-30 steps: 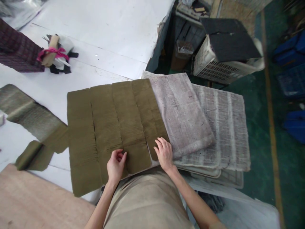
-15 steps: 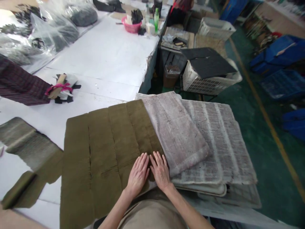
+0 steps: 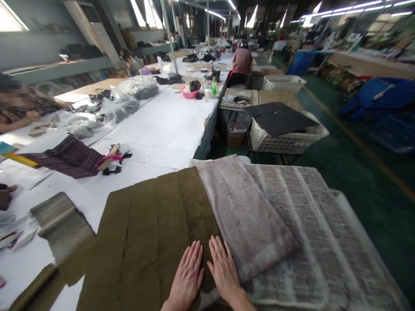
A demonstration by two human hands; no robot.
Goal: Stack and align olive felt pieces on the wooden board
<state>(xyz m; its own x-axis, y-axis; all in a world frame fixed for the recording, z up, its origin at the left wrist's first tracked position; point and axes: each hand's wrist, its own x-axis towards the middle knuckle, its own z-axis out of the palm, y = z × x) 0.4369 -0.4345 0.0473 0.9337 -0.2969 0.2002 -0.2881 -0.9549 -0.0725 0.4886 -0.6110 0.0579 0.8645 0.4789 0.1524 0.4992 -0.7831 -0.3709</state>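
A large olive-green fabric sheet (image 3: 142, 229) with several long creases or slits is spread in front of me. My left hand (image 3: 186, 274) lies flat on it, palm down, fingers stretched out together. Beside it, my right hand (image 3: 223, 270) also rests flat near the sheet's right edge, fingers slightly spread. Neither hand holds anything. Under that edge, a greyish-pink folded cloth (image 3: 249, 220) extends to the right. It lies over a wider grey, white-striped padded mat (image 3: 308, 224).
Olive and grey fabric scraps (image 3: 65, 229) lie left. Beyond are a striped maroon fabric piece (image 3: 69, 155), a pink-tied bundle (image 3: 112, 160), plastic bags (image 3: 119, 103) and a pink basin (image 3: 190, 93). A white crate (image 3: 279, 140) bears a black sheet. Other people sit left and ahead.
The view has tilted upward, bringing the far room and other people into sight. Both hands remain flat on the olive sheet, a little farther apart.
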